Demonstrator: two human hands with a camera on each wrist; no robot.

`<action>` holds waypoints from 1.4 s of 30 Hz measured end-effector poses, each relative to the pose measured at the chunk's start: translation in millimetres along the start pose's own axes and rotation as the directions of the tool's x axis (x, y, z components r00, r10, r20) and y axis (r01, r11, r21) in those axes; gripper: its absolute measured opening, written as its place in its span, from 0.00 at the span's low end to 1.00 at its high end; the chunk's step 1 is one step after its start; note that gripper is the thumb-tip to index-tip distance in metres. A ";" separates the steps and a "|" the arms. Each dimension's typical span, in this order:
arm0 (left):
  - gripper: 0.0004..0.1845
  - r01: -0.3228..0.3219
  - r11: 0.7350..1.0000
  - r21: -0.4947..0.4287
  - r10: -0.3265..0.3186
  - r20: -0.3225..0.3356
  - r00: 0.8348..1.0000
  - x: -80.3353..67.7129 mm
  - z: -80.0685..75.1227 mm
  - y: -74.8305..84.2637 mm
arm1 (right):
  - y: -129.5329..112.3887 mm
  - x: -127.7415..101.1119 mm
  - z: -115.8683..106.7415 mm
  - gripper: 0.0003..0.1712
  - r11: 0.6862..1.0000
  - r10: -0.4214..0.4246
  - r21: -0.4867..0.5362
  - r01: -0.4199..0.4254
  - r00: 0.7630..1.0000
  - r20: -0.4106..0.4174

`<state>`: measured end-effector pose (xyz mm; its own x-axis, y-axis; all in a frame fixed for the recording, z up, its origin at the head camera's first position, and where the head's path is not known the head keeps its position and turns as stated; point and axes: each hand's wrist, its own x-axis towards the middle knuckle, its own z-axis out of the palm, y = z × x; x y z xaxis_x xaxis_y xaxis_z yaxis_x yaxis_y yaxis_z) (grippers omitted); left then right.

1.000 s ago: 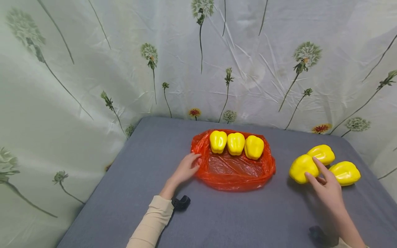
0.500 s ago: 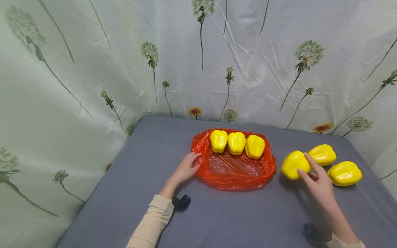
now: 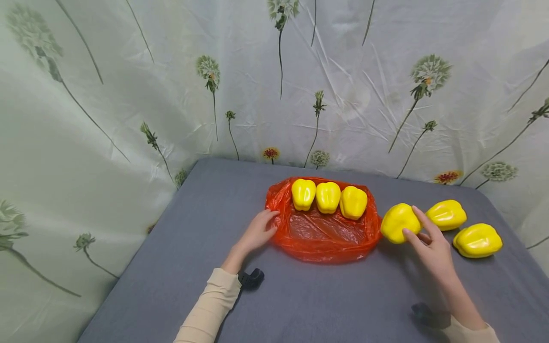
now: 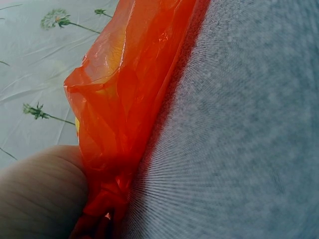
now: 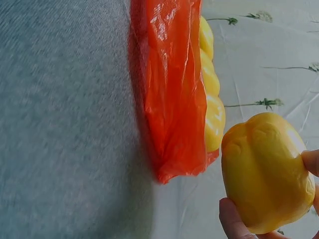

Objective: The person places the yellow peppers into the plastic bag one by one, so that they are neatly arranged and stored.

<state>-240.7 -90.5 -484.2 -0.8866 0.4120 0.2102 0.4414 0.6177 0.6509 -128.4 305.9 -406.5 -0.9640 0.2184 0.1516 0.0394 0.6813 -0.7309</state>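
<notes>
My right hand holds a yellow bell pepper between thumb and fingers. It is raised off the cloth, just beyond the right rim of an open red plastic bag. Inside that bag, three yellow bell peppers stand in a row along the far side. At the bag's left edge my left hand grips the plastic, which bunches up beside the thumb in the left wrist view. In the right wrist view the held bell pepper shows its lobed end, with fingertips around it.
Two more yellow bell peppers lie on the grey cloth-covered table to the right, one farther back and one nearer. A pale curtain with dandelion prints hangs behind the table and along its left side.
My right hand has carried its bell pepper leftward, away from the two on the cloth and up to the bag's right rim. The left hand stays at the bag's left edge.
</notes>
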 end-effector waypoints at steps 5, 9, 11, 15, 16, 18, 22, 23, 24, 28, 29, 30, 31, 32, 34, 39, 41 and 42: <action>0.24 0.009 1.000 -0.012 -0.009 0.001 1.000 -0.9 -0.7 1.0 | -7.6 2.2 7.3 0.36 0.999 -0.044 0.007 0.044 0.999 0.008; 0.24 0.005 1.000 -0.009 -0.005 -0.004 1.000 -0.3 -0.3 0.4 | -15.6 4.0 14.9 0.36 0.997 -0.074 0.004 0.073 0.997 0.011; 0.24 -0.001 1.000 -0.007 0.001 -0.007 1.000 0.0 -0.1 0.0 | -19.2 5.7 18.7 0.36 0.997 -0.080 0.024 0.079 0.997 0.024; 0.24 -0.002 1.000 -0.013 0.002 -0.005 1.000 -0.2 -0.8 0.7 | -24.3 8.9 28.2 0.36 0.994 -0.093 0.064 0.090 0.995 0.042; 0.24 0.000 1.000 -0.012 0.000 -0.004 1.000 -0.2 -0.9 0.8 | -25.4 9.2 30.9 0.36 0.993 -0.097 0.073 0.094 0.994 0.046; 0.24 0.002 1.000 -0.012 -0.002 -0.002 1.000 -0.2 -1.0 0.7 | -27.7 9.8 36.3 0.36 0.992 -0.103 0.076 0.099 0.993 0.049; 0.24 0.004 1.000 -0.001 -0.004 0.005 1.000 -0.2 -0.6 -0.3 | -30.9 10.9 47.3 0.35 0.988 -0.126 0.096 0.121 0.991 0.053; 0.24 0.003 1.000 -0.002 -0.003 0.004 1.000 -0.2 -0.5 -0.5 | -31.7 11.2 50.1 0.35 0.987 -0.134 0.098 0.128 0.989 0.055; 0.24 0.002 1.000 -0.003 -0.002 0.004 1.000 -0.3 -0.4 -0.5 | -32.4 11.5 52.9 0.35 0.986 -0.140 0.102 0.133 0.988 0.060; 0.24 -0.001 1.000 -0.010 0.001 -0.002 1.000 -0.9 0.5 -0.7 | -36.9 11.4 62.2 0.35 0.984 -0.145 0.115 0.134 0.985 0.094; 0.24 0.001 1.000 -0.013 -0.001 -0.002 1.000 -1.1 0.8 -1.0 | -37.9 11.6 64.1 0.35 0.985 -0.142 0.117 0.130 0.984 0.105; 0.24 0.006 1.000 -0.012 -0.006 0.001 1.000 -1.5 1.2 -1.2 | -38.7 11.6 65.7 0.35 0.985 -0.137 0.120 0.123 0.983 0.118; 0.24 0.011 1.000 -0.008 -0.011 0.005 1.000 -1.9 1.8 -1.6 | -39.4 11.7 67.1 0.35 0.985 -0.135 0.125 0.119 0.983 0.128; 0.24 0.014 1.000 -0.003 -0.014 0.009 1.000 -2.3 2.4 -1.8 | -39.8 12.0 68.4 0.35 0.985 -0.132 0.129 0.115 0.982 0.137; 0.24 0.020 1.000 -0.002 -0.020 0.015 1.000 -3.0 3.3 -2.0 | -40.4 12.8 70.8 0.35 0.985 -0.132 0.134 0.112 0.980 0.148; 0.24 0.011 1.000 -0.008 -0.011 0.011 1.000 -2.4 2.2 -0.2 | -44.5 17.6 77.5 0.35 0.980 -0.159 0.142 0.137 0.975 0.155; 0.24 0.011 1.000 -0.009 -0.011 0.007 1.000 -1.8 0.7 0.6 | -47.3 20.3 81.3 0.35 0.977 -0.174 0.153 0.150 0.972 0.159; 0.24 0.009 1.000 -0.010 -0.009 0.005 1.000 -1.5 -0.1 0.7 | -48.7 21.6 83.5 0.35 0.976 -0.178 0.159 0.152 0.970 0.165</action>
<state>-239.1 -90.7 -484.1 -0.8900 0.4095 0.2005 0.4317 0.6150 0.6599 -173.1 219.0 -423.2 -0.9856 -0.0240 0.1674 -0.1494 0.5870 -0.7957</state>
